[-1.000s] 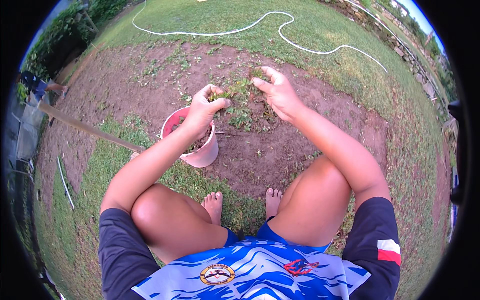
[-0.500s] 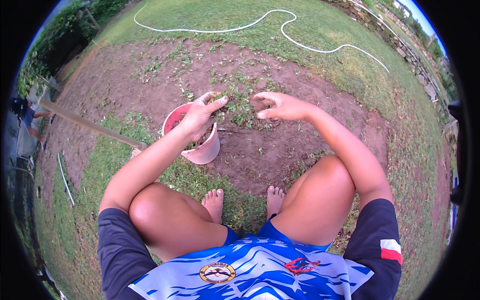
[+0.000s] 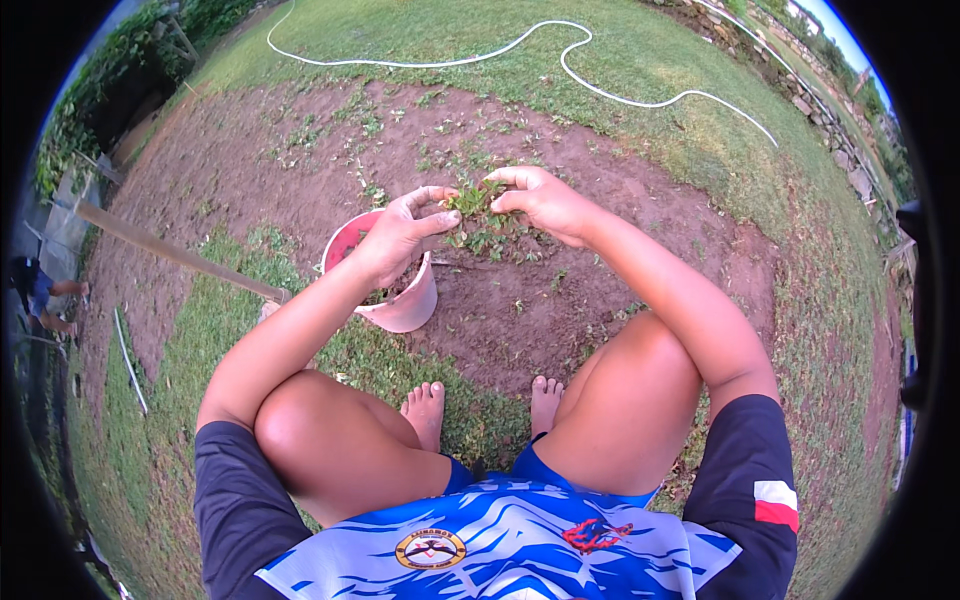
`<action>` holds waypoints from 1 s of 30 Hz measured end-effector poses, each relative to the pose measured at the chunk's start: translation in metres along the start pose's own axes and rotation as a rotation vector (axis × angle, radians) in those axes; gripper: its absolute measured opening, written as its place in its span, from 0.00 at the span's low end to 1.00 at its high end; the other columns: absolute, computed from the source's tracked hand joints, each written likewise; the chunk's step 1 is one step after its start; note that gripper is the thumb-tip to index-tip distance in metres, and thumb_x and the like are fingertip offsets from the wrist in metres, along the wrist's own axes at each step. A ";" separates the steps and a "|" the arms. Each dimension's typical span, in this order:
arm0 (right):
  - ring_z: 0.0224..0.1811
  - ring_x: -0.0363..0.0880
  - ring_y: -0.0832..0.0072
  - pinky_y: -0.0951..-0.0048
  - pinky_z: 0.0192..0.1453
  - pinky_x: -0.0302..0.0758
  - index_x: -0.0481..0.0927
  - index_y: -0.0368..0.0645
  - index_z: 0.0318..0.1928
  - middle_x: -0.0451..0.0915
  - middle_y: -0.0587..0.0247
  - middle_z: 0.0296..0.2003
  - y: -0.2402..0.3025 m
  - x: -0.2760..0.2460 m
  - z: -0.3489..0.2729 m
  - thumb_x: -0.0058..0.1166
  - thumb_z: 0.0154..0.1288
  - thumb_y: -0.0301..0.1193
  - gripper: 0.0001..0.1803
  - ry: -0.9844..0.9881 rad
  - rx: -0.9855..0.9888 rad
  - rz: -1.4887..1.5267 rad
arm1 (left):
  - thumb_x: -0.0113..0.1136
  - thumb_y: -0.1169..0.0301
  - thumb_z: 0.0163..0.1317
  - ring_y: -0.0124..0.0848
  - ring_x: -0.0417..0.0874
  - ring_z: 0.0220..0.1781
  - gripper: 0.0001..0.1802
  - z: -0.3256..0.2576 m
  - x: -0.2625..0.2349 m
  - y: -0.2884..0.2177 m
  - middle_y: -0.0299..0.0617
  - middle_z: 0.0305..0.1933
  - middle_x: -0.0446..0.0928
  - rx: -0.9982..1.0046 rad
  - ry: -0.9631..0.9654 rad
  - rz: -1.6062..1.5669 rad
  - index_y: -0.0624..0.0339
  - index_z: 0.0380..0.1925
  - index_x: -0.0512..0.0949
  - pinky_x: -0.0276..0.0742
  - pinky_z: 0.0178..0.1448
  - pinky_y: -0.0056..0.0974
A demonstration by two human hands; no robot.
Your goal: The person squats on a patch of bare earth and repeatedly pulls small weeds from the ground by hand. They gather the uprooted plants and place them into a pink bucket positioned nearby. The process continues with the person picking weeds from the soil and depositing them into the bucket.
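I squat barefoot over a patch of bare soil. My left hand hovers above a pink bucket and pinches a small green weed at its left side. My right hand pinches the same weed from the right, fingertips almost meeting those of the left. More low weeds grow in the dirt just beneath both hands. The bucket's inside is mostly hidden by my left wrist.
A long wooden handle lies on the ground to the left, ending near the bucket. A white hose snakes across the grass beyond the soil. Another person crouches at the far left edge. Grass surrounds the dirt patch.
My right hand has come in from the right toward the left hand. Both hands now meet on the weed, and the view has tilted slightly downward.
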State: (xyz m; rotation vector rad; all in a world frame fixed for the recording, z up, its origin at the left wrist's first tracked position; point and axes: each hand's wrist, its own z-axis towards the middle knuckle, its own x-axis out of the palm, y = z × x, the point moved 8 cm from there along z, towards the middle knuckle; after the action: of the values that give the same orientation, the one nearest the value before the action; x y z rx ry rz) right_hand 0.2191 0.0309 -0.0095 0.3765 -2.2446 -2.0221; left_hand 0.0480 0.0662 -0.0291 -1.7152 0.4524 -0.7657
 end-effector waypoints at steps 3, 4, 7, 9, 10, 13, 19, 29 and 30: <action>0.49 0.80 0.80 0.70 0.54 0.77 0.78 0.39 0.58 0.82 0.63 0.48 0.001 0.012 0.000 0.61 0.67 0.27 0.19 0.041 0.015 0.247 | 0.67 0.72 0.67 0.28 0.81 0.55 0.24 0.000 0.002 0.000 0.41 0.54 0.79 0.002 0.008 0.022 0.62 0.60 0.72 0.79 0.58 0.35; 0.48 0.81 0.79 0.70 0.51 0.79 0.78 0.38 0.58 0.82 0.62 0.47 0.006 0.013 0.001 0.62 0.67 0.27 0.20 0.028 -0.050 0.140 | 0.67 0.72 0.67 0.27 0.81 0.54 0.23 0.001 0.003 0.000 0.41 0.54 0.80 0.004 0.010 0.043 0.62 0.60 0.72 0.79 0.58 0.35; 0.44 0.83 0.77 0.72 0.43 0.83 0.77 0.37 0.58 0.83 0.59 0.48 0.007 0.013 0.005 0.66 0.66 0.28 0.22 0.024 -0.044 -0.066 | 0.65 0.72 0.68 0.26 0.81 0.53 0.23 0.003 0.005 0.000 0.40 0.54 0.79 0.013 0.018 0.159 0.61 0.60 0.71 0.79 0.53 0.34; 0.42 0.83 0.77 0.72 0.43 0.83 0.77 0.37 0.59 0.83 0.60 0.47 0.008 0.014 0.007 0.66 0.66 0.28 0.22 0.061 -0.061 -0.065 | 0.65 0.72 0.68 0.25 0.81 0.52 0.23 0.006 0.004 0.000 0.38 0.53 0.78 0.023 0.001 0.223 0.61 0.60 0.70 0.79 0.50 0.33; 0.41 0.83 0.77 0.72 0.43 0.83 0.77 0.37 0.59 0.83 0.60 0.47 0.004 0.012 0.007 0.66 0.66 0.29 0.23 0.041 -0.030 -0.082 | 0.65 0.71 0.68 0.25 0.81 0.51 0.22 0.007 0.003 0.000 0.37 0.53 0.78 0.024 -0.020 0.241 0.60 0.59 0.71 0.78 0.48 0.32; 0.39 0.81 0.79 0.73 0.41 0.82 0.78 0.36 0.58 0.84 0.64 0.44 0.005 0.013 0.008 0.69 0.63 0.29 0.24 0.038 -0.128 -0.182 | 0.66 0.69 0.68 0.23 0.79 0.51 0.19 0.007 -0.002 0.009 0.35 0.52 0.77 -0.046 -0.075 0.290 0.58 0.55 0.72 0.76 0.46 0.31; 0.40 0.81 0.80 0.73 0.45 0.79 0.82 0.39 0.53 0.84 0.65 0.45 0.007 -0.003 0.011 0.69 0.63 0.29 0.19 -0.068 -0.214 -0.282 | 0.65 0.68 0.69 0.26 0.81 0.49 0.17 0.007 -0.004 0.017 0.38 0.50 0.79 -0.073 -0.062 0.128 0.60 0.52 0.72 0.81 0.49 0.35; 0.46 0.82 0.80 0.72 0.55 0.77 0.84 0.40 0.49 0.85 0.65 0.46 -0.022 -0.007 0.003 0.63 0.58 0.27 0.17 0.151 0.002 -0.404 | 0.65 0.67 0.69 0.27 0.82 0.49 0.16 0.016 -0.072 0.027 0.37 0.48 0.80 -0.057 -0.305 0.185 0.60 0.52 0.75 0.82 0.48 0.34; 0.45 0.82 0.80 0.72 0.54 0.77 0.83 0.39 0.50 0.84 0.65 0.47 -0.021 -0.005 0.001 0.63 0.59 0.26 0.17 0.186 -0.025 -0.389 | 0.64 0.67 0.69 0.27 0.82 0.50 0.15 0.016 -0.090 0.027 0.37 0.48 0.80 -0.066 -0.375 0.197 0.60 0.52 0.75 0.82 0.47 0.34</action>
State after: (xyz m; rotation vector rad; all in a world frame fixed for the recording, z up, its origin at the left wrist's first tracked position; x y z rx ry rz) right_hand 0.2264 0.0315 -0.0301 1.0234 -2.1598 -2.0728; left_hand -0.0025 0.1284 -0.0803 -1.7944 0.3813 -0.2802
